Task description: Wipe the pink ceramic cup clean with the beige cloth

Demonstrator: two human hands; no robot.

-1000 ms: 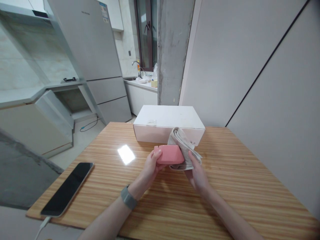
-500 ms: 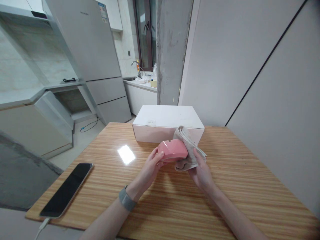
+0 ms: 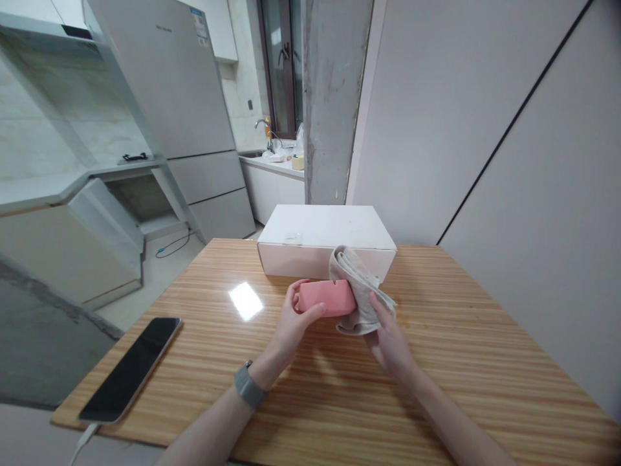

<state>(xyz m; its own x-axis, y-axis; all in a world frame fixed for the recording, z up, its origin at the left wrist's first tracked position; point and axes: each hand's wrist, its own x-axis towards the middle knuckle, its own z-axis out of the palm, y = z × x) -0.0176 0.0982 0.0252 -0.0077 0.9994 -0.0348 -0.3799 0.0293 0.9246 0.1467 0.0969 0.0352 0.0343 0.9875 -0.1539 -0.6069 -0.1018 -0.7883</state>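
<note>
My left hand [image 3: 295, 318] grips the left end of a small pink rounded case [image 3: 326, 297], held a little above the wooden table [image 3: 339, 382]. My right hand [image 3: 388, 340] holds a folded beige cloth [image 3: 358, 288] pressed against the case's right end and back. The cloth drapes over the fingers of that hand. A grey band sits on my left wrist [image 3: 248, 384]. Both hands hover just in front of a closed white box [image 3: 326, 239].
A black phone [image 3: 130, 367] lies face up near the table's left front corner, with a white cable at its near end. A grey wall runs along the right side. Behind stand a fridge [image 3: 184, 116], a concrete pillar [image 3: 332, 97] and a kitchen counter with a tap.
The pink case has turned in my hands, tilting up half a second ago and now level again. The cloth has shifted with my right hand along the case's right end.
</note>
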